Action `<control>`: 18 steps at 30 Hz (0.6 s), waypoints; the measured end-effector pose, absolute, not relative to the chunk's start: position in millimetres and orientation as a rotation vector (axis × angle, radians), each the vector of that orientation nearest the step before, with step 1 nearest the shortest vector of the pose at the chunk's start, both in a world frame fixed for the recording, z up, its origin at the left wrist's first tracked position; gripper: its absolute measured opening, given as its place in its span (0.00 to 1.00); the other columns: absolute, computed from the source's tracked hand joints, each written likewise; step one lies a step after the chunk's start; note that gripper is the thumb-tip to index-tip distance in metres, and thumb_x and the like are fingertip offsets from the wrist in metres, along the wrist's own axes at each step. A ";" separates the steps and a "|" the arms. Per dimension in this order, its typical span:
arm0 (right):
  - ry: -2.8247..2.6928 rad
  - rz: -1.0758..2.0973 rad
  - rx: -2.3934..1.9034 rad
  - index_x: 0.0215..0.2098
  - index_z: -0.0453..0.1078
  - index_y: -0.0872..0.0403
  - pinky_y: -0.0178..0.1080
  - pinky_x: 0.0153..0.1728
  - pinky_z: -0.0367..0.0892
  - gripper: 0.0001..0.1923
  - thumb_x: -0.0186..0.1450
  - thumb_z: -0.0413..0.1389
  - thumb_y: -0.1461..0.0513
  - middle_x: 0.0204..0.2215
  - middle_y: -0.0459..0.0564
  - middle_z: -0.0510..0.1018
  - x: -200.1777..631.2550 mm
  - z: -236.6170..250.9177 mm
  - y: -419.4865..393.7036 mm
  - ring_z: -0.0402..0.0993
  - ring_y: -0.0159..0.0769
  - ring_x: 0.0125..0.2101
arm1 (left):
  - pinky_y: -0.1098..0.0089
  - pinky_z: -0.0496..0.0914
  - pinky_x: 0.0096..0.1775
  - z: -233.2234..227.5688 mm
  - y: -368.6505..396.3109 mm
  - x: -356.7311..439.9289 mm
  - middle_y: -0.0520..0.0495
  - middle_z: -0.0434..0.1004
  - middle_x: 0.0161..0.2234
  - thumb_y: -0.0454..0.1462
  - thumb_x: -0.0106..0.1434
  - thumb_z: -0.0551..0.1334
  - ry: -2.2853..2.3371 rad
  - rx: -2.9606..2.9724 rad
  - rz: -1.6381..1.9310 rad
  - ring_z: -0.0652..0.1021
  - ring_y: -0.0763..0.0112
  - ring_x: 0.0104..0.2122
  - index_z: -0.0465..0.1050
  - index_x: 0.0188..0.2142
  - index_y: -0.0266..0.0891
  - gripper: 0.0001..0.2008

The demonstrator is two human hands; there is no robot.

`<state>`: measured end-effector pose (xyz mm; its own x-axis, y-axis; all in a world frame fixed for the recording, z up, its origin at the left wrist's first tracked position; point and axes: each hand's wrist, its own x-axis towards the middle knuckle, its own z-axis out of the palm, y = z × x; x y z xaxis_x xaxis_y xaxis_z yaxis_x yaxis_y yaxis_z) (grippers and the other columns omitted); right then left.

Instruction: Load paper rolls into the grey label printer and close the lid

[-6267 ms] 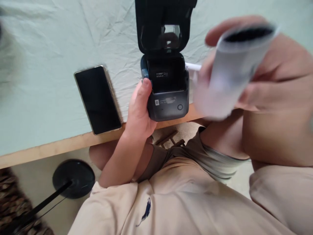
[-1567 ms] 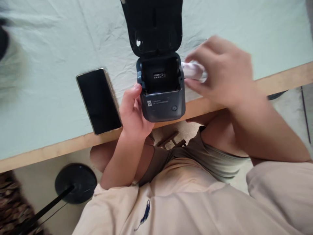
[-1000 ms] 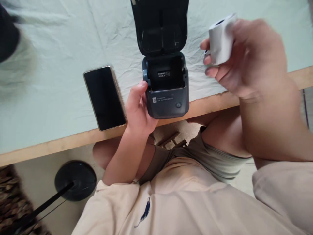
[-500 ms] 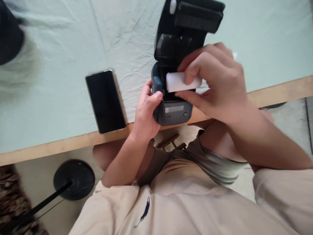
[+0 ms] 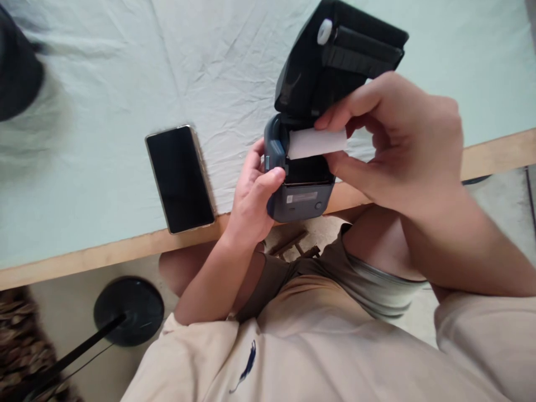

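Observation:
A dark grey label printer point(image 5: 304, 202) is at the table's front edge, its black lid point(image 5: 335, 61) swung up and back. My left hand point(image 5: 253, 195) grips the printer's left side, thumb over the near rim. A white paper roll point(image 5: 316, 142) lies across the mouth of the printer's compartment. My right hand point(image 5: 397, 145) pinches the roll near its right end between thumb and fingers. How deep the roll sits in the compartment I cannot tell.
A smartphone point(image 5: 181, 178) with a dark screen lies left of the printer. The table point(image 5: 104, 248) has a pale cloth and a wooden front edge. A black object point(image 5: 17, 61) stands at the far left. Below, a round black base with a pole point(image 5: 129, 310) stands on the floor.
The printer has turned and shifted slightly right, with its lid leaning further right. My right hand has moved right, its grip now at the roll's right end.

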<state>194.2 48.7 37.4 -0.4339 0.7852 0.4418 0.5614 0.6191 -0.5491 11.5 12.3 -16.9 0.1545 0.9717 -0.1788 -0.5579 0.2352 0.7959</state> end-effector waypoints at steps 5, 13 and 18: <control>-2.146 0.482 -1.032 0.42 0.68 0.49 0.37 0.37 0.74 0.16 0.60 0.60 0.72 0.40 0.43 0.79 197.8 34.5 51.5 0.77 0.33 0.40 | 0.63 0.78 0.52 -17.6 12.6 11.0 0.47 0.82 0.46 0.47 0.62 0.68 0.792 0.642 1.229 0.81 0.55 0.55 0.70 0.52 0.43 0.22; -2.296 0.245 -0.878 0.45 0.68 0.48 0.40 0.35 0.71 0.14 0.64 0.59 0.70 0.41 0.42 0.82 199.2 45.7 46.5 0.79 0.35 0.37 | 0.66 0.78 0.41 -19.7 10.5 8.1 0.46 0.80 0.47 0.49 0.64 0.65 0.737 0.637 1.183 0.82 0.54 0.53 0.68 0.54 0.44 0.22; -2.316 0.169 -0.820 0.44 0.69 0.50 0.40 0.39 0.74 0.10 0.66 0.59 0.68 0.43 0.43 0.83 199.9 42.7 46.0 0.80 0.34 0.41 | 0.67 0.78 0.41 -22.7 11.0 9.3 0.47 0.79 0.45 0.50 0.63 0.65 0.737 0.665 1.206 0.82 0.56 0.50 0.68 0.53 0.44 0.23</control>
